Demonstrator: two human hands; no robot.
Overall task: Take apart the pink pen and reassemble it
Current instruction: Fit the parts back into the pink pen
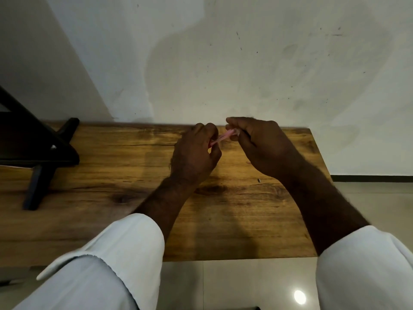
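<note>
The pink pen (223, 137) is held above the far edge of the wooden table (125, 166), slanting up from lower left to upper right. My left hand (194, 153) is closed around its lower end, and my right hand (257, 144) pinches its upper end between thumb and fingers. Only a short pink stretch shows between the hands; both ends are hidden by fingers. A tiny dark part (259, 180) lies on the table below my right wrist.
A black stand (44, 151) with angled legs sits on the table's left side. A white wall rises right behind the table. The table's right edge drops to a tiled floor (368, 193).
</note>
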